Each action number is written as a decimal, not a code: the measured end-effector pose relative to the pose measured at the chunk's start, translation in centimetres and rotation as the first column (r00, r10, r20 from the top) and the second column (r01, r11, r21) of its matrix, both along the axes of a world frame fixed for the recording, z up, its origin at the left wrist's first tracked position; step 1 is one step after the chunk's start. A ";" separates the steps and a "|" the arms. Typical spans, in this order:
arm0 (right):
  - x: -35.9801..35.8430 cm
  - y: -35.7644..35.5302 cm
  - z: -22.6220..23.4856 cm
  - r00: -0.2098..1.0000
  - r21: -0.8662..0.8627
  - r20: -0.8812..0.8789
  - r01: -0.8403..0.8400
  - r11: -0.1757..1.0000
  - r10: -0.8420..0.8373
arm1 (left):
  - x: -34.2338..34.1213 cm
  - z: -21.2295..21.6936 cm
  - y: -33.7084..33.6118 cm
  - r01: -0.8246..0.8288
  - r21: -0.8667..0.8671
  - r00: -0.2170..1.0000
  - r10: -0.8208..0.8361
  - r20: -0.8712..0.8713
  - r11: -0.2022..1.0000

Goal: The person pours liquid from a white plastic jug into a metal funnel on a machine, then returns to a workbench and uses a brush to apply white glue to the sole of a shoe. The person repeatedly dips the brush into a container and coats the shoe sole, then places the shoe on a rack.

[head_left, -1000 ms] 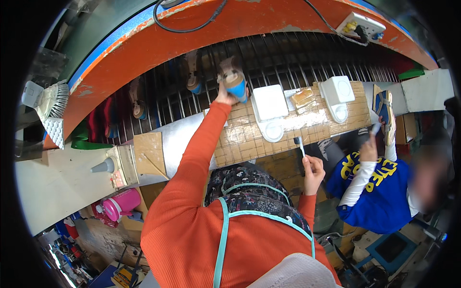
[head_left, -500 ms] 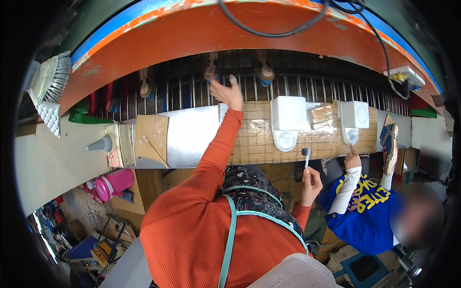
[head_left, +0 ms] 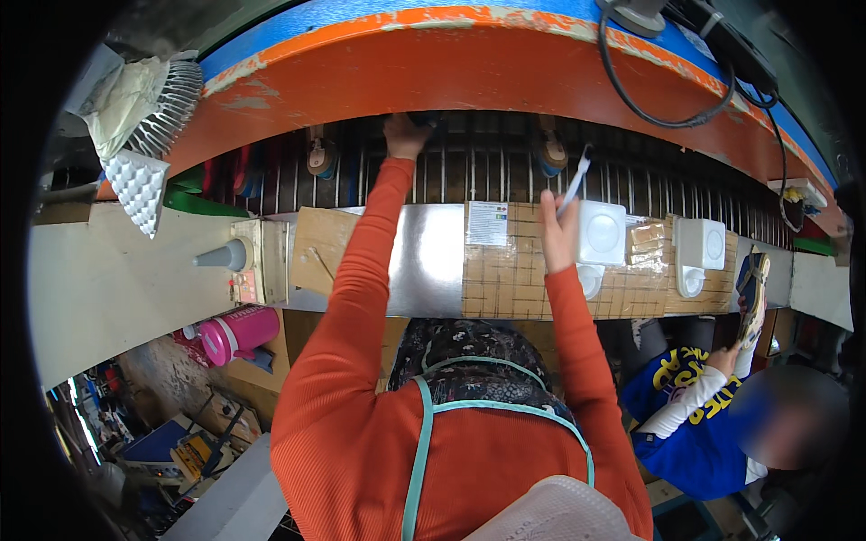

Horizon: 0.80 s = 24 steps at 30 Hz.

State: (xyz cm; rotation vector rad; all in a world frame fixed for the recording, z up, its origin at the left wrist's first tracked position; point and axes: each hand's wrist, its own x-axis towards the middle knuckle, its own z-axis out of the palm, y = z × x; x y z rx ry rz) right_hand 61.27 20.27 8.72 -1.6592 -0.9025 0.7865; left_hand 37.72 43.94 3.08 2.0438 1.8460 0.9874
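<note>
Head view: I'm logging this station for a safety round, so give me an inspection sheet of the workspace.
Surface: silver metal bench with a gridded brown cardboard patch.
Job's things: thin white-handled brush; dark barred conveyor rack carrying shoe soles.
Clutter: white plastic dispensers, grey cone, pink bottle.
Hands: left hand reaches into the rack; right hand holds the brush.
Cables: black cable loops over the orange housing.
Surroundings: a seated co-worker in a blue shirt holds a shoe.
</note>
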 end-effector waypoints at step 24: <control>4.0 12.9 -9.3 0.803 -0.055 0.544 0.322 0.945 -0.243 | -1.5 0.7 -13.3 -0.022 -0.277 0.927 0.123 0.354 0.961</control>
